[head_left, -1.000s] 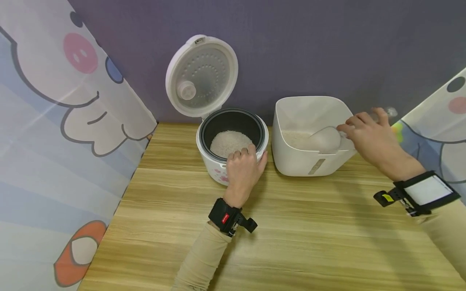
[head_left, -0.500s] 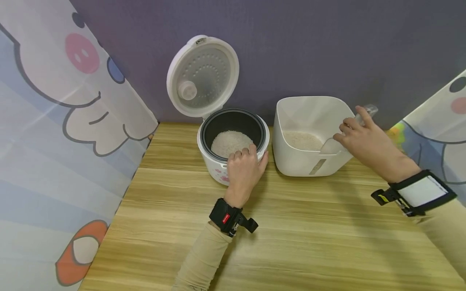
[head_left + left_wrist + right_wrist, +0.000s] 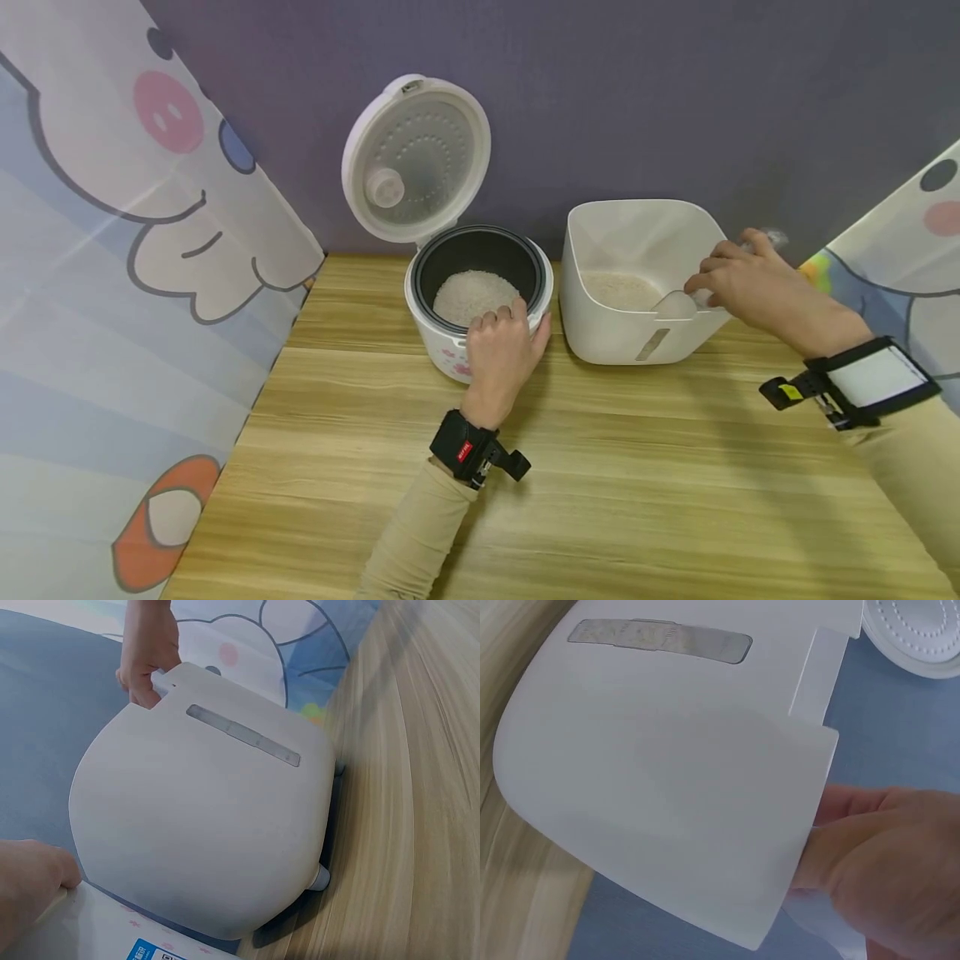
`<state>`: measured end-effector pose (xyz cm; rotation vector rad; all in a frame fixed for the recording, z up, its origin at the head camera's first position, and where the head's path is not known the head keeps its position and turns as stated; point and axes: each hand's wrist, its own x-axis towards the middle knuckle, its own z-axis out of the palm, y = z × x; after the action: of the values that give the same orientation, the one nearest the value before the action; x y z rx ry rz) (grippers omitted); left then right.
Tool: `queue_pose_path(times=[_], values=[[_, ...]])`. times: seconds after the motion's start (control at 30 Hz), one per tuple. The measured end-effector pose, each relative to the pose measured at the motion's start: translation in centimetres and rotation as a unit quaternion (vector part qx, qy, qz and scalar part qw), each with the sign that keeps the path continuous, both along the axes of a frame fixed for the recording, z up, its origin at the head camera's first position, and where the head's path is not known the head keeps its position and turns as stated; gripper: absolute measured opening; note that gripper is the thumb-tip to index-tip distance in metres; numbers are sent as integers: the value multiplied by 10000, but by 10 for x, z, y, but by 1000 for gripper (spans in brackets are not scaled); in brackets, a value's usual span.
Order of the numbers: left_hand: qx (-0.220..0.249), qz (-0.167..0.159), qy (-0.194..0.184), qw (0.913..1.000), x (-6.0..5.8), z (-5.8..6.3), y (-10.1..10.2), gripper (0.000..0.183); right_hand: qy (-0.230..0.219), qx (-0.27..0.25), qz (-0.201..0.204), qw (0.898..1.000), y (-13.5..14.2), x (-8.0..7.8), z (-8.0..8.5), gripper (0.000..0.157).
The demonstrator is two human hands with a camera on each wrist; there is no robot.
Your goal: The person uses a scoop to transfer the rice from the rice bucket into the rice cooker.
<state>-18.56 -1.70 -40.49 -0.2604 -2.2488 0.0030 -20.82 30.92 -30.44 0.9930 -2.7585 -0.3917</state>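
My left hand point(image 3: 497, 350) grips the front rim of a white rice cooker point(image 3: 441, 346), its fingers curled over the edge. White rice point(image 3: 472, 293) lies in the cooker's dark inner pot. To the right stands a white rice bin point(image 3: 600, 337) with more rice point(image 3: 618, 289) at its bottom. My right hand point(image 3: 772, 296) holds a clear scoop point(image 3: 675, 306) by the handle over the bin's front right rim. The scoop's head is inside the bin, partly hidden by the front wall. In the right wrist view the bin's wall covers part of the fingers.
The cooker's lid point(image 3: 431, 167) stands raised behind it, close to the grey back wall point(image 3: 637, 100). Both containers rest on a wood-grain table point(image 3: 585, 483). Cartoon-print sheets point(image 3: 90, 333) hang at the sides.
The scoop has drawn back rightward from the rice toward the bin's front right corner. Its handle tipped up, then lowered somewhat. The left hand and cooker stay put.
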Motion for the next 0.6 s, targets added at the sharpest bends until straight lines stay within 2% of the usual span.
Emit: queue_pose_path(times=[0.13,0.23,0.6], values=[[-15,23,-4,10000,0,0,0,43,-615,-277,-394,9969,-1,-6,0,40],[-10,25,11,10000,0,0,0,43,-894,-444,-555,9935,-2,-10,-1,38],[-24,43,15,10000,0,0,0,43,-1059,-710,-430,9909,-5,-20,-7,34]])
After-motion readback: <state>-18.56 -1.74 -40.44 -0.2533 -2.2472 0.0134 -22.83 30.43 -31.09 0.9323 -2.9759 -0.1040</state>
